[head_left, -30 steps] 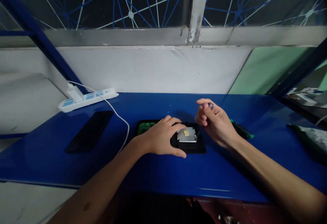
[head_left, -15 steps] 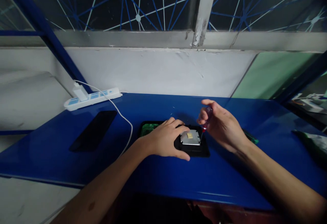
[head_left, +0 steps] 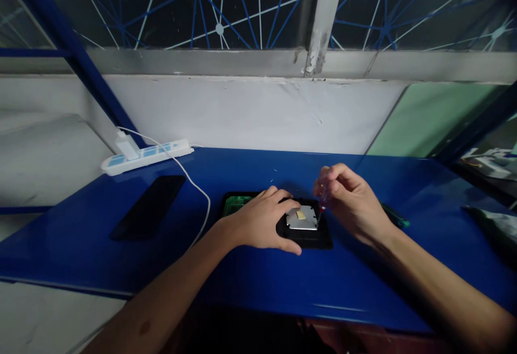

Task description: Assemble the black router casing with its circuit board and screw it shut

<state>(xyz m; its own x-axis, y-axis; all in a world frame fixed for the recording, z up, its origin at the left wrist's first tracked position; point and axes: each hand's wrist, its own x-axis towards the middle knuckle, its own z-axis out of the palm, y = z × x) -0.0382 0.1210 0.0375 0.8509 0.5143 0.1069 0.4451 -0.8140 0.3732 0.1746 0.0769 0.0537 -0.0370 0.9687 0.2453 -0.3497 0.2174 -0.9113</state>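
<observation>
A black device [head_left: 313,238] with a silver metal plate [head_left: 301,218] and a small yellow patch lies on the blue table [head_left: 258,284], a green circuit board [head_left: 234,203] showing at its left end. My left hand [head_left: 262,219] lies on the device, fingers curved over it and thumb along its near edge. My right hand [head_left: 349,200] pinches a small screwdriver [head_left: 323,203] upright, its tip at the plate's right edge.
A white power strip [head_left: 147,154] with a plugged-in charger lies at the back left; its white cable [head_left: 197,192] runs toward my left wrist. A dark phone [head_left: 147,206] lies flat at the left. A green-handled tool [head_left: 393,218] sits behind my right wrist. A bag [head_left: 490,224] lies far right.
The view has shifted slightly. My right hand has closed its fingers tighter round the screwdriver and lowered a little. My left hand stays on the device.
</observation>
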